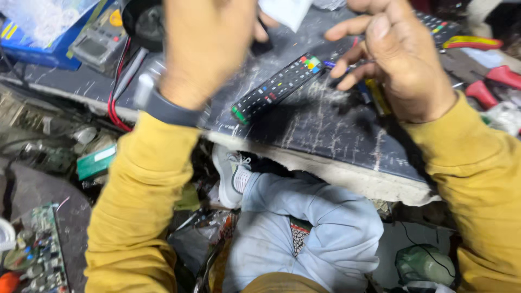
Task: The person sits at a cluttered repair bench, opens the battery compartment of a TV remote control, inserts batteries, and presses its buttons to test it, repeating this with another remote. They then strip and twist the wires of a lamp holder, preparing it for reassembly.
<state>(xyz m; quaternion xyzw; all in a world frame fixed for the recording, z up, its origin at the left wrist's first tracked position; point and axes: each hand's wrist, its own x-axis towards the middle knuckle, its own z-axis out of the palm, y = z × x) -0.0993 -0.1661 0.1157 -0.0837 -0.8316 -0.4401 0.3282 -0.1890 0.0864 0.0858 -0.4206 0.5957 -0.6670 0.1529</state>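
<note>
My left hand (209, 43) is raised over the far part of a scratched dark worktop (325, 130); its fingers curl around a small dark object that is mostly hidden, and a white piece (285, 11) shows just beyond it. My right hand (399, 59) hovers at the upper right and pinches a thin tool with a blue and red shaft (339, 62). A black remote control (277, 87) with coloured buttons lies flat on the worktop between the two hands, touched by neither. Both arms wear yellow sleeves, and a dark wristband sits on the left wrist.
A multimeter (97, 40) with red and black leads (116, 92) lies at the back left beside a blue box (32, 43). Red-handled tools (491, 81) and a second remote (434, 21) lie at the right. Below the worktop edge are my knee in light jeans (304, 228), a shoe, circuit boards (46, 255) and clutter.
</note>
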